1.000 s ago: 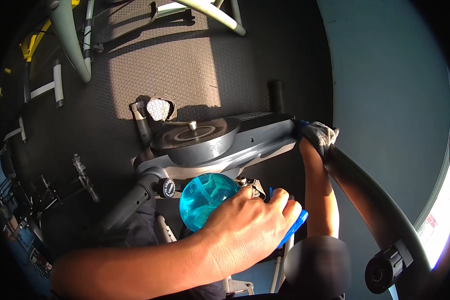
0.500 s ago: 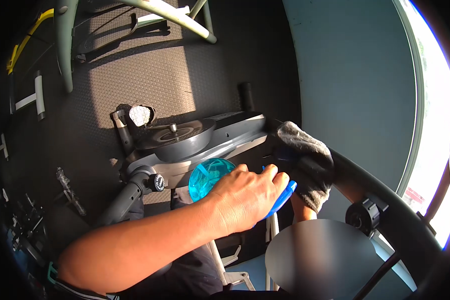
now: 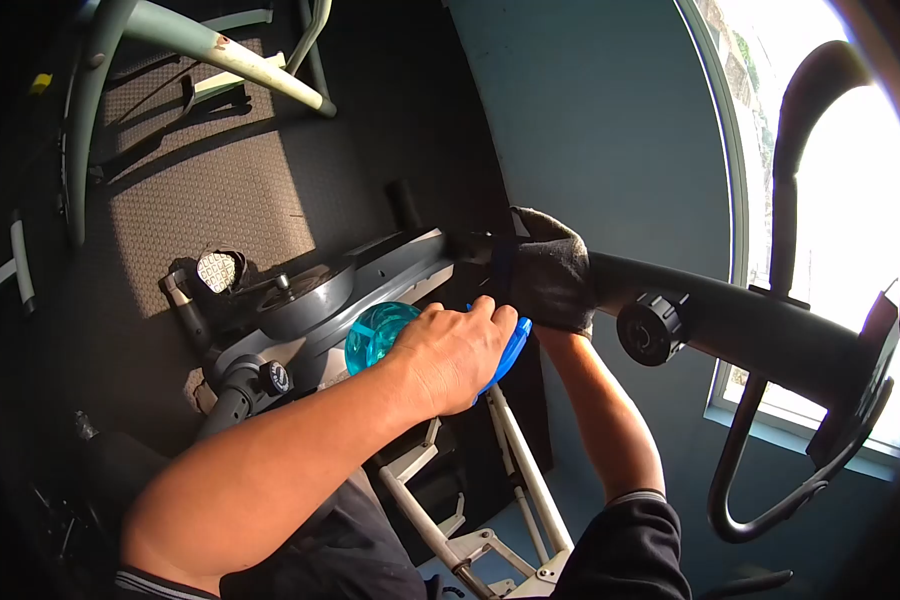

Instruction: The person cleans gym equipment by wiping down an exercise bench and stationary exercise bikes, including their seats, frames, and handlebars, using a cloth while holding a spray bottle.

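My left hand is wrapped round a spray bottle with a clear turquoise body and a blue trigger head. The bottle lies tilted, its nozzle end towards my other hand. A grey and black fabric glove covers my right hand, which bends over the dark sloping post of an exercise bike. Its fingers are mostly hidden by the fabric and the post, but they look curled round it. The blue trigger head is just below and left of the glove.
An adjustment knob sticks out of the post, and curved handlebars rise by the bright window. The bike's flywheel housing and a pedal are at the left. A blue-grey wall stands behind. Pale metal frames stand on the mat.
My view has shifted right, bringing the handlebars into sight. My gloved right hand has moved up and now bends over the post. The spray bottle stays in my left hand.
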A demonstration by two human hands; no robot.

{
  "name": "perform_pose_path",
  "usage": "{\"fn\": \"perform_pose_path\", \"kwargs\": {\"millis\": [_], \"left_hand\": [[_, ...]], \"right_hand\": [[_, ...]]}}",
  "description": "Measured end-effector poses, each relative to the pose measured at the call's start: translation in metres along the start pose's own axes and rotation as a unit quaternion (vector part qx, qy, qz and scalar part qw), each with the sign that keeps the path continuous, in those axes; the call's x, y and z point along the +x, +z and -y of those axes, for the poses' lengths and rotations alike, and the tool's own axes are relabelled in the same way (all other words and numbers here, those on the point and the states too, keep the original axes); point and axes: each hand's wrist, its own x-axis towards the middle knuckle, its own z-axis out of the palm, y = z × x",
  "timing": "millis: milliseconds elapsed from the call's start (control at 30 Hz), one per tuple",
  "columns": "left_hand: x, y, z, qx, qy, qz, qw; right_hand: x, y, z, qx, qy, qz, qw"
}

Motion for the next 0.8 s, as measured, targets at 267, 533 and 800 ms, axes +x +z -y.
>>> {"fn": "perform_pose_path", "kwargs": {"millis": [267,533,800], "left_hand": [[0.006,-0.013,0.01,-0.003,-0.032,-0.027,0.999],[0.004,-0.022,0.002,-0.023,-0.009,-0.061,0.998],[0.0,-0.027,-0.002,-0.029,-0.019,-0.031,0.999]], "right_hand": [[-0.01,-0.065,0.083,-0.237,-0.025,-0.076,0.968],[0.038,-0.203,0.066,-0.436,0.147,0.126,0.879],[-0.032,-0.228,0.101,0.025,0.062,-0.251,0.966]]}}
